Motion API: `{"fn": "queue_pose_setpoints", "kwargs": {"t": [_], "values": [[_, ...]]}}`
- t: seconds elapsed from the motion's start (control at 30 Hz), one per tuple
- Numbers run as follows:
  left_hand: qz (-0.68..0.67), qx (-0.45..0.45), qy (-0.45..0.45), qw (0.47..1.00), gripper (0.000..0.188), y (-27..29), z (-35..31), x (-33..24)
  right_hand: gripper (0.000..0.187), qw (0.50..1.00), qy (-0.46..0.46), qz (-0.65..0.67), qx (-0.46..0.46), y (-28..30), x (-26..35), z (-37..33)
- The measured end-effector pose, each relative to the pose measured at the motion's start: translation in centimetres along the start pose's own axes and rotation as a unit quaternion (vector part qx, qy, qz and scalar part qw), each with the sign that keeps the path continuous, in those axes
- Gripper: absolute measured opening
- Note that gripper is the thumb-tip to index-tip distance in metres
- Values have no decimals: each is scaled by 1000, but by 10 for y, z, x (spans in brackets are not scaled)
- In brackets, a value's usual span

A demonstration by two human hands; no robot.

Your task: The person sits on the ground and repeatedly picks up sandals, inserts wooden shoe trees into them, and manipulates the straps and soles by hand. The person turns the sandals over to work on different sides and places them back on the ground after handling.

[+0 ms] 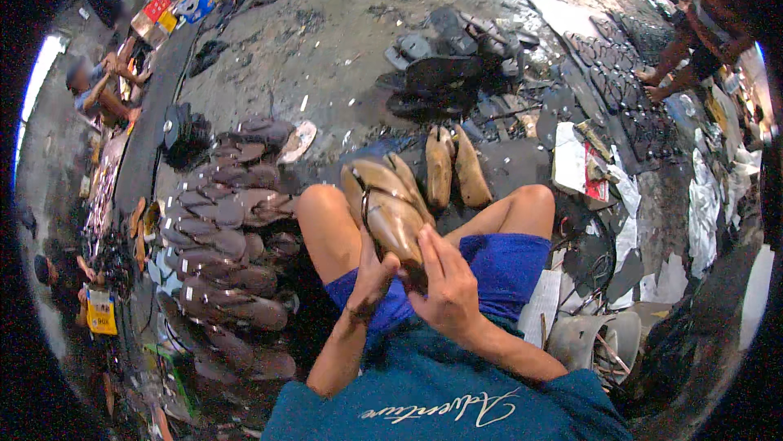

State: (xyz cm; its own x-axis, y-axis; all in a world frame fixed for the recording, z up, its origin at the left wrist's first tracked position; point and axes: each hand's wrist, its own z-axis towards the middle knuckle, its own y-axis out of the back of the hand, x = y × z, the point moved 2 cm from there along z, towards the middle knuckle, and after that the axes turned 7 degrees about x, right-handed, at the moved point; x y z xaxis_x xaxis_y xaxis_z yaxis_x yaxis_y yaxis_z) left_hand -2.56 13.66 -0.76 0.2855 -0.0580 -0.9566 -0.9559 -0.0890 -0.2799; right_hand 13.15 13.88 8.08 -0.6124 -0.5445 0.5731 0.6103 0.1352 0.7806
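Between my knees I hold a glossy brown foot-shaped shoe last (pixel 393 225) with a dark strap across it, tilted with its wide end away from me. My left hand (pixel 373 276) grips its near end from the left, thumb on top. My right hand (pixel 449 284) closes on the same end from the right, fingers laid along its edge. Its underside is hidden. Just beyond, a pair of worn wooden shoe lasts (pixel 439 168) lies side by side on a dark mat.
Stacked brown sandals (pixel 232 245) lie at my left. Further ahead is a heap of dark sandals (pixel 444 66). A red-and-white box (pixel 575 164) and a grey bucket (pixel 583 343) stand at my right. Other people sit or stand at the far left and far right, beside sandal rows (pixel 620 74).
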Motion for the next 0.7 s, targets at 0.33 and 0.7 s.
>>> {"fn": "queue_pose_setpoints", "kwargs": {"t": [0.33, 0.7], "values": [[-42, 40, 40, 998, 90, -10, -32, -25, 79, 955, 74, 276, 73, 26, -19, 9], [-113, 3, 115, 987, 92, 107, -50, 94, 95, 954, 63, 246, 160, -8, -17, -34]]}}
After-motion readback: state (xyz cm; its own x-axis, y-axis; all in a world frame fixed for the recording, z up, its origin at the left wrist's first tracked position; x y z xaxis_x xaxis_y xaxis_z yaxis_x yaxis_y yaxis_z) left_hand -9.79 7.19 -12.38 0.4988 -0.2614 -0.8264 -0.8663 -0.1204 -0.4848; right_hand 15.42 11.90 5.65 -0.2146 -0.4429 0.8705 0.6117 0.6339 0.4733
